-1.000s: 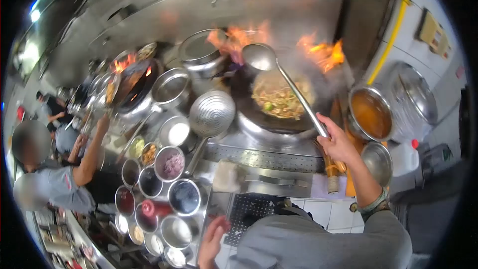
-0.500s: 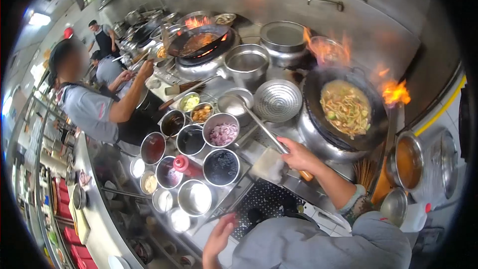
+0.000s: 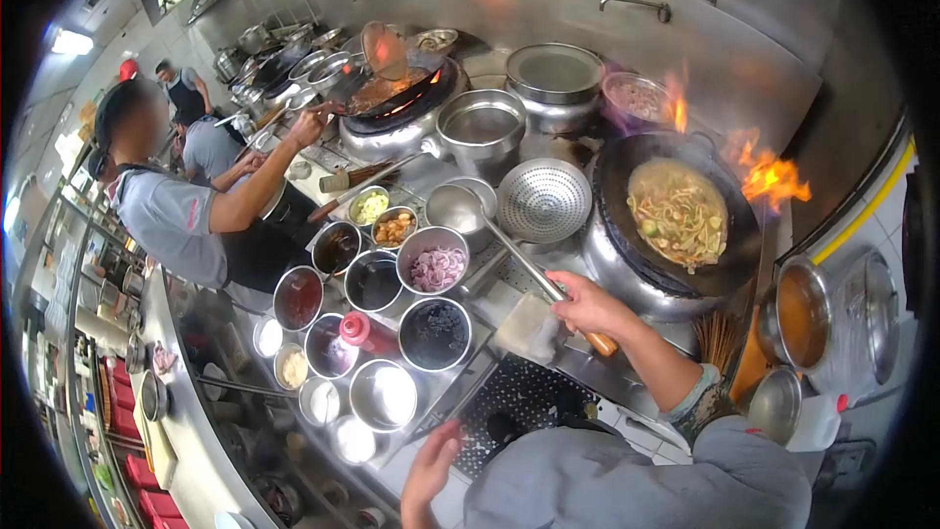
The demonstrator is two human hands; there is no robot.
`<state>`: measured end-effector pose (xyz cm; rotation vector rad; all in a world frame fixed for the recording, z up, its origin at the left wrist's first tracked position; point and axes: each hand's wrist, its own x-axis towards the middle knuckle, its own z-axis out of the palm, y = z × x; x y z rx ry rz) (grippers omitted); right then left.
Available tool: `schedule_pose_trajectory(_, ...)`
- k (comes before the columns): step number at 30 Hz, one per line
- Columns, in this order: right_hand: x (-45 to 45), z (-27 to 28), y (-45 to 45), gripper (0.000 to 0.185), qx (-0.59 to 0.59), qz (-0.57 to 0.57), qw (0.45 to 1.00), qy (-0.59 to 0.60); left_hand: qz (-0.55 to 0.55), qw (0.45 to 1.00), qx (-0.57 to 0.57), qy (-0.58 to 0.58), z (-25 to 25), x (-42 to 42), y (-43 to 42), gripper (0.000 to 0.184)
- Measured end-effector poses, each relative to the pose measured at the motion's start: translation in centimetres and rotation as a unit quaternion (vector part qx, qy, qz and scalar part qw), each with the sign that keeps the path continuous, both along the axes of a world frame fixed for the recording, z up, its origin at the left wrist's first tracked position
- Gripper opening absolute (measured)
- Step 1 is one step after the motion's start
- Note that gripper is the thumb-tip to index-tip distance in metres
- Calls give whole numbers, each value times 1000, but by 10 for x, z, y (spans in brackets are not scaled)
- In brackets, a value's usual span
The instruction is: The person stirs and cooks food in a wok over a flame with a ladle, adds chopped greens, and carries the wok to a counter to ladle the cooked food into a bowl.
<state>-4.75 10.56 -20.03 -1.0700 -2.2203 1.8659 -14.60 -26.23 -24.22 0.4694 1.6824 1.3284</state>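
Ladle [image 3: 521, 253] in our right hand [image 3: 592, 312]: the fingers are wrapped firmly round its wooden grip, and the metal shaft slants away from us so that the bowl end lies at the pale-looking metal pot [image 3: 434, 211], just beside the perforated strainer [image 3: 544, 198]. We cannot tell whether the bowl carries anything, so we would treat it as loaded and hold it level, turning it from the wrist rather than swinging the whole arm. The long shaft passes close to the pan of sliced onions [image 3: 438, 267] and the strainer, so a small upward lift should clear both rims before any sideways motion. Our left hand [image 3: 431, 470] is half open, its fingers loosely bent with nothing seen in them, below the crowded containers and well apart from the fire; that seems a sensible place for it. Noodle-like food [image 3: 676, 211] sits spread in the black wok [image 3: 741, 235], to the right of the strainer, and flames [image 3: 774, 176] rise at its far right side. With heat that strong, we judge it best to work over the near rim, forearm low and outside the fire, and to be brief at the pot, since food left unstirred could catch on the metal.
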Motion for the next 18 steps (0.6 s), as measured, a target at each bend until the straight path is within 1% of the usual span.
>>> schedule_pose_trajectory(1,0,2,3,63,-40,13,999,10,4,1000,4,-10,0,-1,0,42)
schedule_pose_trajectory(5,-4,-2,-2,64,-41,-22,998,32,-8,1000,18,-8,1,1,1,42)
schedule_pose_trajectory(7,-8,-2,2,63,-46,-5,999,13,3,1000,16,-19,9,4,3,43)
schedule_pose_trajectory(10,-8,-9,6,63,-76,-13,996,46,-5,1000,9,-12,12,6,2,44)
schedule_pose_trajectory(14,-14,-9,8,62,-74,-9,997,29,-6,1000,1,4,12,9,0,44)
schedule_pose_trajectory(16,-16,-3,12,63,-133,0,990,39,-8,1000,3,-4,16,10,3,44)
schedule_pose_trajectory(17,-16,-1,13,63,-133,-1,990,41,-10,1000,2,-2,14,9,2,44)
schedule_pose_trajectory(18,-15,1,15,59,-154,-5,987,40,-9,1000,11,-2,9,8,3,44)
